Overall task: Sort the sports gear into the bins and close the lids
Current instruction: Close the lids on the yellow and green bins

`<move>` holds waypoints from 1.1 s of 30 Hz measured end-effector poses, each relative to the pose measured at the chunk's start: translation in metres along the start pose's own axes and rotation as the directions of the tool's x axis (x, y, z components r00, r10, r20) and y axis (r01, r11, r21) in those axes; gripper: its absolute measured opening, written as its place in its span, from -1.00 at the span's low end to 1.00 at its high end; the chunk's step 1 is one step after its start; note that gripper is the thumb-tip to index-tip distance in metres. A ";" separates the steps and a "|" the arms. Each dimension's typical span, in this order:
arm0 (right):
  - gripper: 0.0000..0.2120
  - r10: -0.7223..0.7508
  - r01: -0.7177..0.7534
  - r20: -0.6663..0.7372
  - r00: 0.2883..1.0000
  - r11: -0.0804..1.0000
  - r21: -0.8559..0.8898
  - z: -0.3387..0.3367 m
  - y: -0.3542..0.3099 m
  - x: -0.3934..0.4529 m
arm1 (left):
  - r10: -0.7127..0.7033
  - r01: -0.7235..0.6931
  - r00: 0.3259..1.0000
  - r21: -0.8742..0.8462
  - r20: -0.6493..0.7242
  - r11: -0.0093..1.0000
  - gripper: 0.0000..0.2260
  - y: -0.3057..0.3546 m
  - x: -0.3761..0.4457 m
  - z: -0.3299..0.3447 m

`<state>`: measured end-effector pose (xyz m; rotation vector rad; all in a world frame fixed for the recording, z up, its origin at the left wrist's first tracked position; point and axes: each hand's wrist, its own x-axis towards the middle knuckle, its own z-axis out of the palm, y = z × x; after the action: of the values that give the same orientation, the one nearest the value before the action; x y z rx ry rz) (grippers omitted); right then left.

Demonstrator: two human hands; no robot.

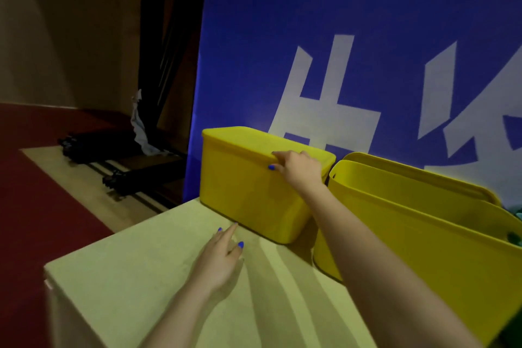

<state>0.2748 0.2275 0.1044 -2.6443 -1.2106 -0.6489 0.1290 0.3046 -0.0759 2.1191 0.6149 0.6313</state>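
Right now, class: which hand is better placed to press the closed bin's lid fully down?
Right hand: it rests on the lid's near edge. Left hand is low over the table.

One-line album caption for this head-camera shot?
Right hand presses the closed yellow bin's lid; left hand hovers over the table.
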 end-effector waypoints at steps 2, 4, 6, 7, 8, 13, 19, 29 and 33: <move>-0.59 0.002 -0.002 0.021 1.000 1.000 0.001 0.003 0.005 0.004 | 0.002 -0.003 1.000 0.064 0.011 0.998 -0.58 0.000 -0.002 0.001; -0.59 -0.007 0.007 -0.016 1.000 1.000 -0.029 0.007 0.005 0.004 | 0.006 -0.007 1.000 0.101 0.016 0.995 -0.62 0.000 0.000 0.001; -0.57 -0.024 0.022 -0.018 1.000 0.997 -0.072 0.008 0.005 0.003 | 0.013 -0.014 1.000 0.113 0.008 0.994 -0.67 -0.002 0.001 0.001; -0.55 -0.041 0.042 0.020 0.999 0.996 -0.073 0.007 0.006 0.004 | 0.016 -0.016 1.000 0.116 0.003 0.993 -0.69 -0.003 0.001 0.000; -0.53 -0.058 0.062 0.083 0.995 0.997 -0.050 0.005 0.009 0.005 | 0.018 -0.017 1.000 0.118 -0.009 0.993 -0.70 -0.004 0.002 0.000; -0.48 0.017 -0.027 0.058 0.998 0.983 0.179 -0.035 0.054 0.012 | 0.048 -0.042 0.998 0.164 -0.031 0.985 -0.76 -0.008 0.004 0.002; -0.52 0.295 -0.303 0.166 0.941 0.953 0.028 -0.074 0.163 0.014 | 0.059 -0.044 0.995 0.173 -0.083 0.984 -0.90 -0.005 0.003 0.005; -0.61 0.471 -0.444 0.169 0.866 0.879 -0.175 -0.039 0.249 -0.021 | 0.047 -0.034 0.997 0.192 -0.065 0.981 -0.82 -0.004 0.003 0.003; -0.55 0.471 -0.448 0.095 0.877 0.873 -0.194 -0.042 0.256 -0.014 | 0.057 -0.048 0.997 0.188 -0.042 0.981 -0.81 -0.007 0.003 0.004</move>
<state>0.4459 0.0358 0.1446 -3.0005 -0.5174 -0.5012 0.1326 0.3082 -0.0835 2.3075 0.6689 0.6777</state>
